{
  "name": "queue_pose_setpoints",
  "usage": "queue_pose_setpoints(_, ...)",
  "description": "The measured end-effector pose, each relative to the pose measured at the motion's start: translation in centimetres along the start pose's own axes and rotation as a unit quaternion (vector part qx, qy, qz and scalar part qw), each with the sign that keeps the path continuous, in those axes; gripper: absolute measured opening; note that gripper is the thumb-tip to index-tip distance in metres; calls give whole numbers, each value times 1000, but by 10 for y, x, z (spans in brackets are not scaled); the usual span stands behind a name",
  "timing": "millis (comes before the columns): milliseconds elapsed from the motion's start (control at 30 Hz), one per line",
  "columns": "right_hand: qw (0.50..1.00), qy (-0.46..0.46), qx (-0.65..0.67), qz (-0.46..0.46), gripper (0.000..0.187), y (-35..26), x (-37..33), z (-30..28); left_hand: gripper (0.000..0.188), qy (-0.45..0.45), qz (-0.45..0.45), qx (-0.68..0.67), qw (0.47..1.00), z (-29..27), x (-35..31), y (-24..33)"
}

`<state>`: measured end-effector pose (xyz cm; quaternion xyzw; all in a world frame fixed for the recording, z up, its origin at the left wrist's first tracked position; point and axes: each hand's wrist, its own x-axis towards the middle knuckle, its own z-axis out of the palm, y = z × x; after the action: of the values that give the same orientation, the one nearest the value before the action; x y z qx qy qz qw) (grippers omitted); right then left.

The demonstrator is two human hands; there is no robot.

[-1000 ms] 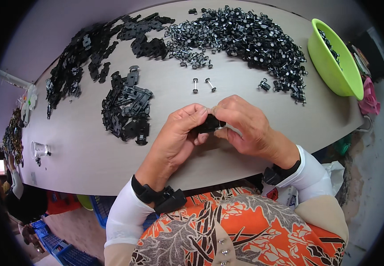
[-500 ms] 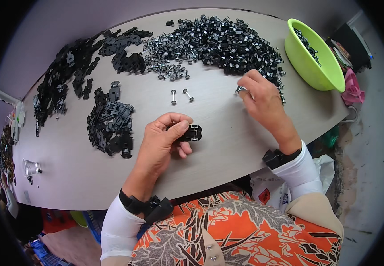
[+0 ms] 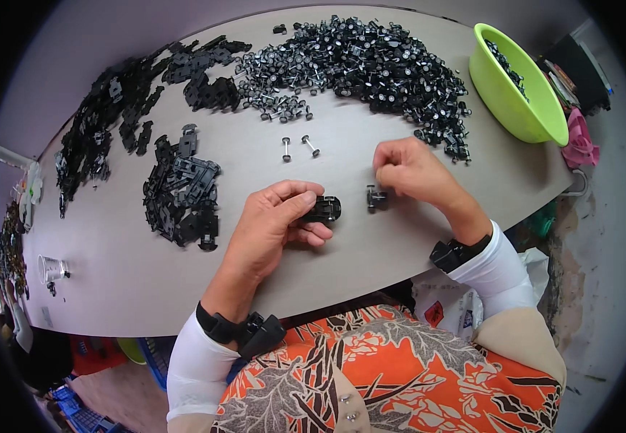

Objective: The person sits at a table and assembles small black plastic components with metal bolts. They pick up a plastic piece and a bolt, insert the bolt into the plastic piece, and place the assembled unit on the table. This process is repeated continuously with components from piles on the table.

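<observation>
Wheel fitting seems in hand: the left hand (image 3: 273, 219) grips a toy car base (image 3: 329, 208) over the bench (image 3: 356, 263). The right hand (image 3: 423, 173) curls by a wheel piece (image 3: 373, 198), grip uncertain; the next move likely calls for aligning both. Compared with half a second ago, the right hand is farther from the wheel heap (image 3: 392, 65).

Wheel heap (image 3: 392, 68) along back of bench (image 3: 111, 238); tub (image 3: 540, 115) right of it, small parts (image 3: 506, 68) inside. Car base (image 3: 327, 209) in left hand (image 3: 270, 220); pile of bases (image 3: 181, 189) left of that. Two axles (image 3: 286, 149) between heap and left hand. Wheeled piece (image 3: 374, 198) beside right hand (image 3: 415, 172). Cup (image 3: 51, 268) far left.
</observation>
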<state>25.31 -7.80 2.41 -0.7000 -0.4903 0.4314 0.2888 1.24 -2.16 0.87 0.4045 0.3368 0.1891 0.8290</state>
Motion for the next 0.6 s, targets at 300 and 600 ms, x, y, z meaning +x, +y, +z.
queue_pose_setpoints(300, 939, -12, -156, -307, 8, 11, -22, 8, 38, -12, -14, -72, 997, -1, 2, 0)
queue_pose_setpoints(600, 893, 17, -263, -365, 15, 12, -22, 18, 36, -62, -25, -143, 987, -6, 1, -3)
